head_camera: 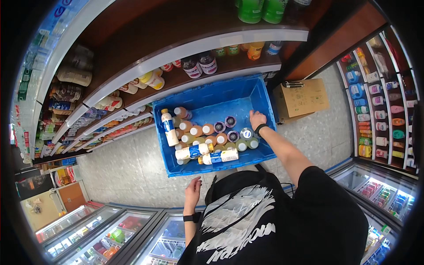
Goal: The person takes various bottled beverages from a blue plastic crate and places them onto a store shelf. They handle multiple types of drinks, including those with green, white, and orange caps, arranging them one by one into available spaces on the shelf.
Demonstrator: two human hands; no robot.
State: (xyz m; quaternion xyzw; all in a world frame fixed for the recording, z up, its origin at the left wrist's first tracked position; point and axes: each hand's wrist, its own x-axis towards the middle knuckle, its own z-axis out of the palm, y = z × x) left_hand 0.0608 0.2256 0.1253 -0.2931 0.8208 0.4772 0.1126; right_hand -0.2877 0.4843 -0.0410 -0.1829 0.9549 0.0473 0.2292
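Before me stands a blue plastic crate [212,169] with upright capped bottles [196,130] grouped at its left and near side. Several of them have white caps; a few purple-rimmed bottles [230,121] stand among them. White-and-blue bottles with yellow caps lie across the top, one of them a bottle [193,151] near the front. My right hand [257,120] reaches into the crate's right part with curled fingers, just beyond a clear-topped bottle [246,133]. Whether its fingers hold anything is hidden. My left hand [193,191] hangs outside the crate's near edge, empty, its fingers loosely apart.
Drink shelves [185,39] rise directly behind the crate. A cardboard box [303,97] with a dark-handled tool on top sits right of it on the tiled floor [132,165]. Glass-fronted coolers [109,228] line the near side; another stocked shelf [377,99] is at right.
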